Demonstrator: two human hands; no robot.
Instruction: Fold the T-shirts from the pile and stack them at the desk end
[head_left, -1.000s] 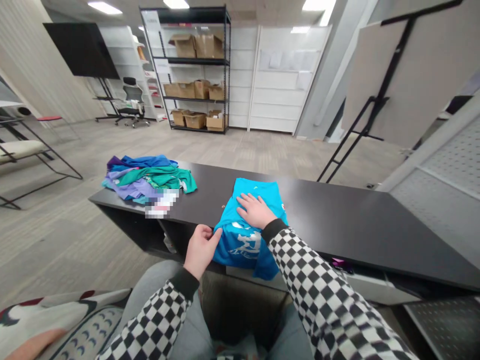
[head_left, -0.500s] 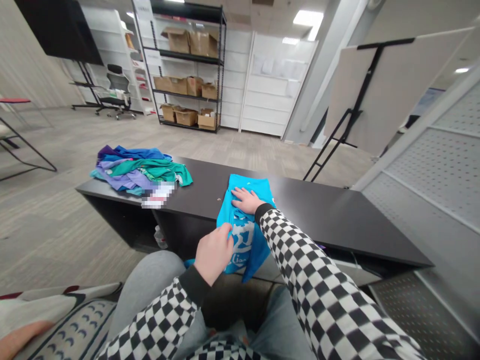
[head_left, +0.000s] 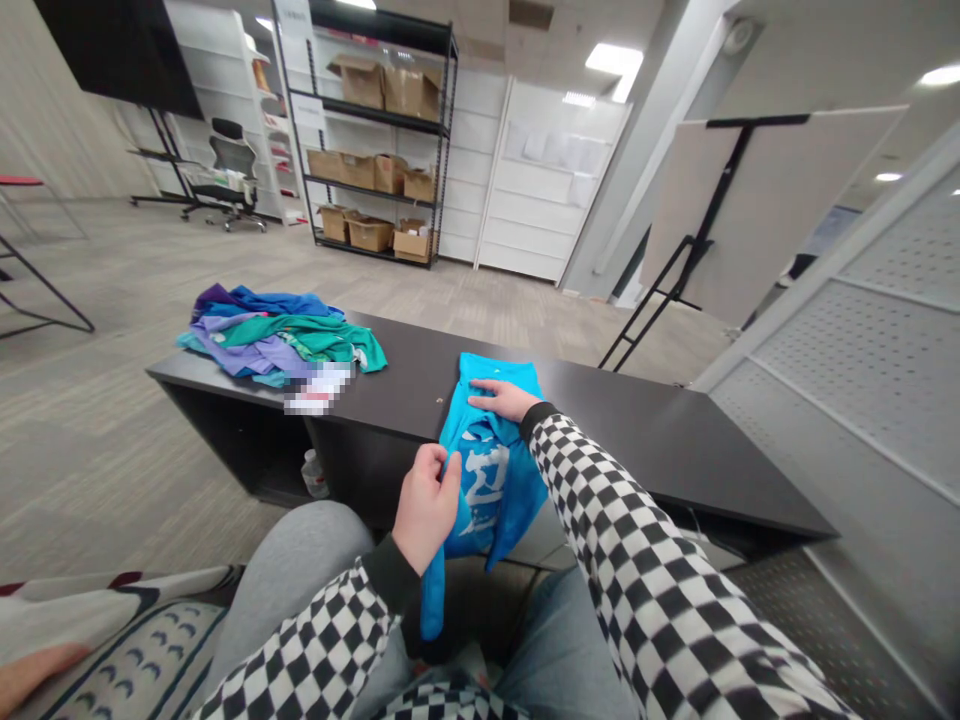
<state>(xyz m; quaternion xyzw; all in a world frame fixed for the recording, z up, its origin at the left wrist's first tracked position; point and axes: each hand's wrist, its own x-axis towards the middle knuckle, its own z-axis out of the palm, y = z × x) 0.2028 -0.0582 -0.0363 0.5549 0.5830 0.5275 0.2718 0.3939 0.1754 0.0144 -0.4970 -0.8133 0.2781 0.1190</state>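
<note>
A bright blue shirt with white lettering lies partly on the black bench top and drapes over its near edge. My left hand is at the garment's left edge, its fingers curled and the thumb against the fabric. Part of the grip is turned away from view. Below that hand hangs a narrow strip of the same blue cloth. On the upper part of the shirt rests my right hand, fingers stretched out toward the left and thumb side hard to see.
A heap of purple, blue and green clothes sits on the bench's left end, beside a blurred white tag. A plastic bottle stands in the bench's lower compartment. Right is a perforated panel. Another person's arm shows at lower left.
A strip of blue cloth now hangs below my left hand. My left hand's fingers have loosened slightly from a tighter curl. My right hand has shifted a little right, its fingers less spread.
</note>
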